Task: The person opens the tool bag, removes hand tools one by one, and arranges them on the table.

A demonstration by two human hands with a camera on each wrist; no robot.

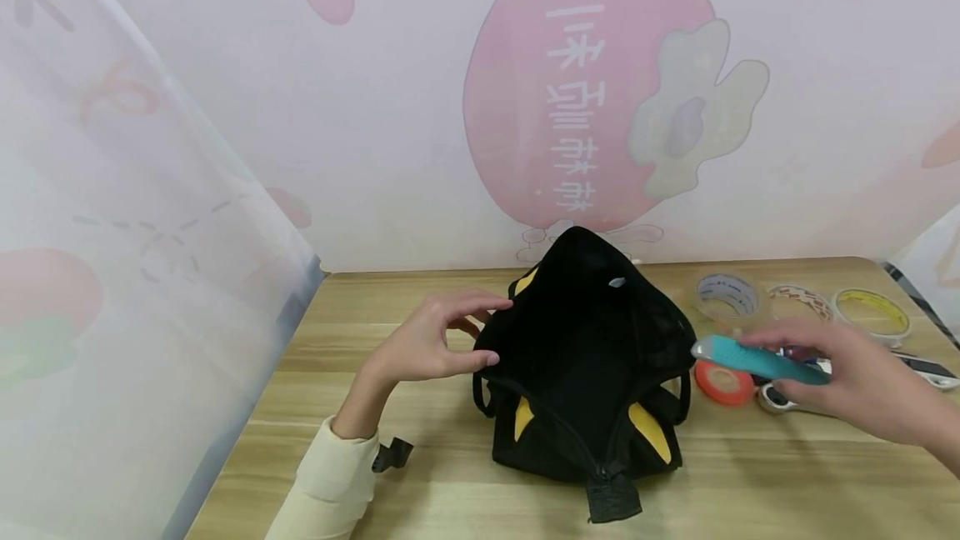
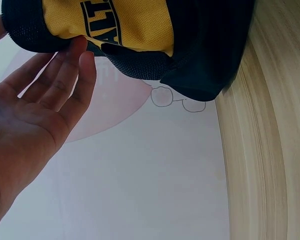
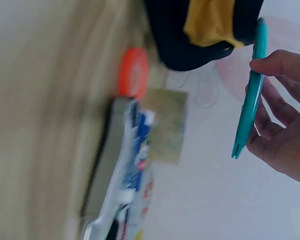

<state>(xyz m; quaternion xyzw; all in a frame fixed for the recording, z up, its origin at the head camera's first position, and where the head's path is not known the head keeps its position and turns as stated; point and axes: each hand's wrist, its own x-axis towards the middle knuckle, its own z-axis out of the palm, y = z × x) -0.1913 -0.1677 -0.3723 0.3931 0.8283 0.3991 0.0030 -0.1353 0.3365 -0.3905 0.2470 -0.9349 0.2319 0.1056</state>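
A black and yellow tool bag (image 1: 551, 440) stands on the table with its zippered mouth wide apart and its inside dark. My left hand (image 1: 431, 336) holds the left edge of that mouth, thumb and forefinger tips at the rim. In the left wrist view, other fingers (image 2: 85, 75) touch the outer side beneath the yellow lettered panel. To the right of the bag, my right hand (image 1: 855, 382) pinches a slim teal utility knife (image 1: 765, 359) above the table. Its grey tip points at the bag's right edge. In the right wrist view the knife (image 3: 252, 95) lies between thumb and fingers.
Behind my right hand lie a clear tape roll (image 1: 727, 297), a patterned roll (image 1: 801, 303) and a yellow-cored roll (image 1: 872, 312). A red tape roll (image 1: 723, 383) and a metal wrench-like tool (image 1: 780, 398) are below the knife. A printed wall sheet (image 1: 390, 148) borders the wooden table (image 1: 450, 507).
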